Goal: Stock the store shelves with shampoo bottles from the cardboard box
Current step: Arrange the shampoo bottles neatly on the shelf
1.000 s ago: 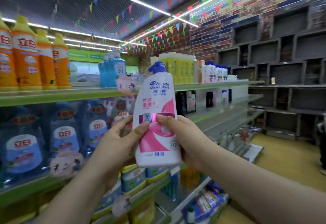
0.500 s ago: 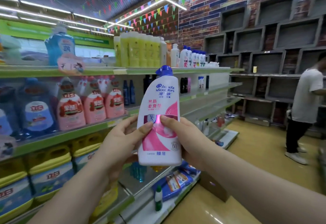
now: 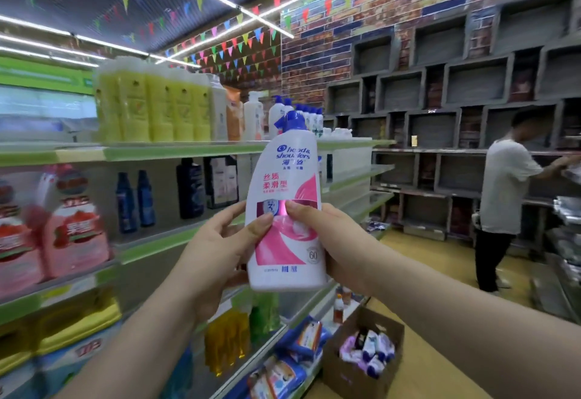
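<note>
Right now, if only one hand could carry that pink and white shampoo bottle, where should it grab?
Probably round the lower body of the shampoo bottle, coming from the right edge, thumb on the label, fingers behind, much as the right hand does. It stands upright, broad-faced but seemingly slim enough to wrap.

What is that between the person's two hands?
A white and pink shampoo bottle, cap up: the left hand and right hand grip its sides, thumbs on its front. Head view shows it.
</note>
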`<state>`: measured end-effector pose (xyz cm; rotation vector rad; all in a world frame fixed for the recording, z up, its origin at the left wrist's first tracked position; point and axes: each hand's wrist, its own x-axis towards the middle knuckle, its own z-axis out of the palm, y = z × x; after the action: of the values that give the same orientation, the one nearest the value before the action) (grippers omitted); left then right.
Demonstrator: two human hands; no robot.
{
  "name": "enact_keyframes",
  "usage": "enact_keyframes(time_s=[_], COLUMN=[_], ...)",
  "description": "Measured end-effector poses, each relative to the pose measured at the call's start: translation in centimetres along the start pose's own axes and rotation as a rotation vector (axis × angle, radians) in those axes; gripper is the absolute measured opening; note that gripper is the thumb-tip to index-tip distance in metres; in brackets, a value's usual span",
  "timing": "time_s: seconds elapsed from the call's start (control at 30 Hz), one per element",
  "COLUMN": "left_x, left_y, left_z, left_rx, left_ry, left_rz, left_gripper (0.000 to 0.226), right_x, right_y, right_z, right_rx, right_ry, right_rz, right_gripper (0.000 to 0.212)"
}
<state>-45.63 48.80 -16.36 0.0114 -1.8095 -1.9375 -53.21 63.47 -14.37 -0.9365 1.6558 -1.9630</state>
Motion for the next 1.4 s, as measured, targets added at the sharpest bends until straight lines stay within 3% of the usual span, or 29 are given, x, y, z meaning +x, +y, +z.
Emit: enact_keyframes(time_s=[0.33,0.77,0.93,1.23,1.4], left_x=[12.3,29.6,35.9,48.9,57.7], left_y=[-3.6,-8.3,-10.2,-14.6,-15.6], left_z=[7.0,21.2,26.2,29.7,30.9], left_rx=[0.010,0.016,0.029,0.092,0.112], left_ry=[-0.003,0.134,0.178,0.260,0.291], left_rz=[0.031,0.103,0.118,0.156,0.182], left_gripper=[0.063,0.068,0.061,0.058,0.068], right_x=[8.4,21.5,26.5,38.3,46.3], right_y=[0.3,-2.3,-2.4,-0.3,-1.1], right_z=[-12.3,-32.7,-40.1,-49.1,-53.6], right_rx=[0.079,0.071,0.098,0.141,0.165], right_ry=[-0.038,-0.179,-0.248,-0.312,-0.344], right_rz=[-0.052,-0.008,-0.008,-0.046,-0.060], right_gripper=[0.018,0.042,0.039,0.035,0.034])
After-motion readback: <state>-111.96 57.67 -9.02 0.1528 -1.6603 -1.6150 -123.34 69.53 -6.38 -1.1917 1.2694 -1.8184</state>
